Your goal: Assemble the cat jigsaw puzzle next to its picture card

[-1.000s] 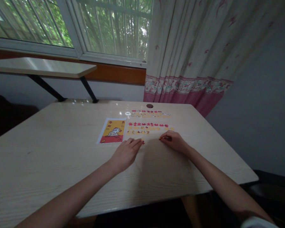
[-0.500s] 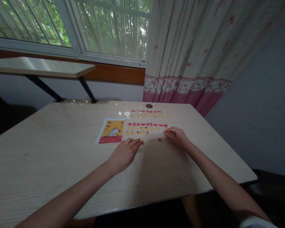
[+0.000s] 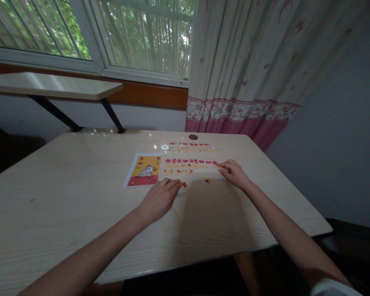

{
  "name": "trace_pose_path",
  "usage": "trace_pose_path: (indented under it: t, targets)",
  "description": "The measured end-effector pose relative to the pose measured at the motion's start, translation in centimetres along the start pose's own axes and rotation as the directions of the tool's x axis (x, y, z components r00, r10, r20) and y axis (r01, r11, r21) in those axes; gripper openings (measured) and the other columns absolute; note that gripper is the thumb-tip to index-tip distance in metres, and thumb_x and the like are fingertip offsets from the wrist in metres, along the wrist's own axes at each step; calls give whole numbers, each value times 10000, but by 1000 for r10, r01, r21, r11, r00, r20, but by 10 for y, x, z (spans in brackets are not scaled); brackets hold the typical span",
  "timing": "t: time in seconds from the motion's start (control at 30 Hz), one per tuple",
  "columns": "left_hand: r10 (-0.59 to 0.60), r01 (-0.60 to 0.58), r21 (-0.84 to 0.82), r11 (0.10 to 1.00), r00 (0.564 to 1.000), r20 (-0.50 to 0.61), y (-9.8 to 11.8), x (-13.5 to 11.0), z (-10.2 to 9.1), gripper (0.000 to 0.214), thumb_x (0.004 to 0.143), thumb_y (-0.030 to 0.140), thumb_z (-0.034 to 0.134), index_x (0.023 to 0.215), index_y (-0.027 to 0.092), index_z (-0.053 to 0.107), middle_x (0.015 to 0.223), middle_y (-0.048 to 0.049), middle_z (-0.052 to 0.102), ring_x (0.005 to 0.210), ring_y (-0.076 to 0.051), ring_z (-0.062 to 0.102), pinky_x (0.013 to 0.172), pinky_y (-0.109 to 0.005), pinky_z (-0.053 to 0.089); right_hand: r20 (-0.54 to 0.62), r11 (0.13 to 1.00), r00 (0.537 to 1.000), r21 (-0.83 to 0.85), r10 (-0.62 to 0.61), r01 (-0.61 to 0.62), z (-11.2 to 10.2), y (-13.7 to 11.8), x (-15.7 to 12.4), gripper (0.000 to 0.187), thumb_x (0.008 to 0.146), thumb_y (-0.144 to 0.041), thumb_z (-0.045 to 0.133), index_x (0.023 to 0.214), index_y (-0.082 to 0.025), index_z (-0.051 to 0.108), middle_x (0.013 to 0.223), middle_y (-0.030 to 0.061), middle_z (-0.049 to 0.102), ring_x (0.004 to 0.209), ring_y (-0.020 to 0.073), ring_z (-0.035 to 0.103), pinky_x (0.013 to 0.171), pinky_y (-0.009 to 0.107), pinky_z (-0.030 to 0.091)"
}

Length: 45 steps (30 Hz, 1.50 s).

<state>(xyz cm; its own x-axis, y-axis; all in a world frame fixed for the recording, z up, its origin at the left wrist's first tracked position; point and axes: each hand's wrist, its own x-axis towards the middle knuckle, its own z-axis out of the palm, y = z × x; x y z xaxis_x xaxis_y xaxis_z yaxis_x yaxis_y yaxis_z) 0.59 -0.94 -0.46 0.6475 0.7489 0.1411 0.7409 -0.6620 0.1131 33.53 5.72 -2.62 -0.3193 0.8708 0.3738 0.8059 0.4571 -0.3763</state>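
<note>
Small red and yellow jigsaw pieces (image 3: 191, 161) lie in rows on the table beside a picture sheet (image 3: 144, 169) of a white bird on yellow and red. My left hand (image 3: 160, 200) rests just right of the sheet, fingers pressed together, with their tips on a red-and-yellow jigsaw piece (image 3: 184, 184). At the right end of the nearer rows, my right hand (image 3: 235, 173) has thumb and forefinger pinched at a yellow jigsaw piece (image 3: 216, 167). A separate dark red and yellow piece (image 3: 207, 180) lies between the hands. The fingertips partly cover what they touch.
Farther back lie more rows of pieces (image 3: 189, 144), close to a round cable hole (image 3: 193, 137). A raised shelf (image 3: 55, 86) on dark legs stands at the back left of the wooden table (image 3: 80, 213). A curtain (image 3: 234, 82) hangs behind the table.
My right hand has moved slightly up and to the right, its fingers straightening toward the end of the yellow row. The left hand has stayed nearly in place.
</note>
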Motion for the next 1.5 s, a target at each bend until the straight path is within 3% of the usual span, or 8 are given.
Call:
trace_pose_path:
  t: [0.37, 0.67, 0.9, 1.13, 1.37, 1.5]
  targets:
    - [5, -5, 8, 1000, 1000, -10, 1, 0, -2, 416, 863, 66, 402, 1259, 127, 514, 1271, -121, 560, 1031, -249, 510, 861, -393, 450, 46, 992, 993, -55, -112, 115, 7, -7, -1, 239, 863, -226, 534, 1038, -170, 687, 905, 105, 631, 869, 210, 543, 818, 370, 449]
    - [7, -8, 25, 1000, 999, 39, 2, 1, -2, 420, 875, 75, 398, 1277, 130, 506, 1300, -92, 544, 1018, -255, 498, 874, -387, 440, 21, 988, 992, -89, -123, 125, 8, -6, -1, 240, 865, -244, 528, 1032, -191, 692, 894, 100, 647, 856, 221, 551, 800, 378, 452]
    - [12, -12, 3, 1000, 1000, 27, 2, 0, -1, 420, 868, 74, 403, 1273, 104, 509, 1286, -109, 551, 1013, -261, 490, 870, -400, 439, 14, 987, 993, -114, -113, 114, 10, -5, -2, 275, 865, -250, 517, 1080, -189, 678, 898, 102, 624, 854, 222, 533, 808, 380, 448]
    - [16, -17, -19, 1000, 999, -33, 0, 0, 0, 432, 844, 77, 422, 1260, 150, 515, 1272, -104, 557, 1006, -250, 506, 866, -394, 436, 5, 991, 995, -92, -99, 99, 11, -6, -2, 283, 860, -244, 519, 1094, -182, 666, 918, 105, 621, 870, 225, 537, 821, 387, 450]
    - [-141, 135, -47, 990, 975, -174, -22, 3, -12, 299, 884, 200, 405, 1044, 139, 649, 995, -115, 639, 919, -247, 534, 829, -387, 444, -10, 992, 996, -87, -90, 88, 8, -8, -2, 271, 845, -228, 540, 1083, -181, 662, 918, 101, 618, 879, 227, 543, 828, 391, 452]
    - [-274, 260, -94, 961, 942, -194, -41, 9, -18, 297, 878, 253, 420, 963, 159, 688, 917, -96, 659, 902, -243, 554, 809, -367, 444, -11, 990, 994, -93, -111, 110, 8, -8, -2, 257, 852, -233, 533, 1070, -196, 665, 919, 99, 624, 883, 227, 549, 822, 395, 453]
